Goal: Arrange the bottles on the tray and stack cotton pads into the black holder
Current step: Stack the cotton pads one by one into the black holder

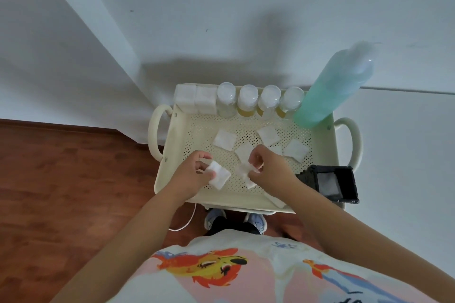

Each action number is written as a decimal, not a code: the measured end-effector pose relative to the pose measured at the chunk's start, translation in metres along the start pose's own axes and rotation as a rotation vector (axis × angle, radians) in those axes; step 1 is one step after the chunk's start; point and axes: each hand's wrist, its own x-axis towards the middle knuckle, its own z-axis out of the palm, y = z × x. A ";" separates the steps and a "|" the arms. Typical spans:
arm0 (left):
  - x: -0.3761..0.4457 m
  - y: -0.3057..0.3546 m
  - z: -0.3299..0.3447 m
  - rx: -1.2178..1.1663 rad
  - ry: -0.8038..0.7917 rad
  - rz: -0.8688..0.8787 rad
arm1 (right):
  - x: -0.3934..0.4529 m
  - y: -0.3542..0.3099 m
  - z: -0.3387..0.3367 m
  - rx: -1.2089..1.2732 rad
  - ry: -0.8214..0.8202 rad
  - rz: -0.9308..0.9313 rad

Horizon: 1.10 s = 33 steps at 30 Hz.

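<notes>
— What's nearest to you?

— My left hand pinches one square cotton pad between thumb and fingers, just above the near left part of the cream tray. My right hand is curled over another pad; the fingers are closed on its edge, though blur hides how firmly.

— And the black holder?

— The black holder sits at the tray's near right corner, tilted, just beside my right wrist. Something pale shows inside it; I cannot tell what.

— Any other pads loose?

— Yes, one lies at the near rim under my right forearm, and several are scattered on the perforated floor further in: one left, one centre, one right.

— And at the back?

— Along the far wall stand two stacks of pads, then four small clear bottles in a row, touching. A tall teal bottle stands at the far right corner.
</notes>
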 end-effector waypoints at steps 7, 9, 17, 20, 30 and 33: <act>-0.008 0.036 0.012 -0.379 -0.111 -0.016 | -0.033 -0.011 -0.060 0.401 0.108 -0.021; -0.011 0.053 0.022 -0.391 -0.176 -0.014 | -0.043 -0.007 -0.081 0.413 0.123 -0.026; -0.015 0.099 0.060 -0.313 -0.316 0.084 | -0.085 0.025 -0.154 0.314 0.144 -0.021; -0.016 0.108 0.071 -0.280 -0.338 0.112 | -0.090 0.039 -0.161 0.182 0.112 0.032; -0.026 0.112 0.090 -0.244 -0.304 0.103 | -0.081 0.054 -0.120 -0.074 0.067 0.106; -0.027 0.113 0.093 -0.254 -0.301 0.104 | -0.078 0.056 -0.111 -0.193 0.122 0.129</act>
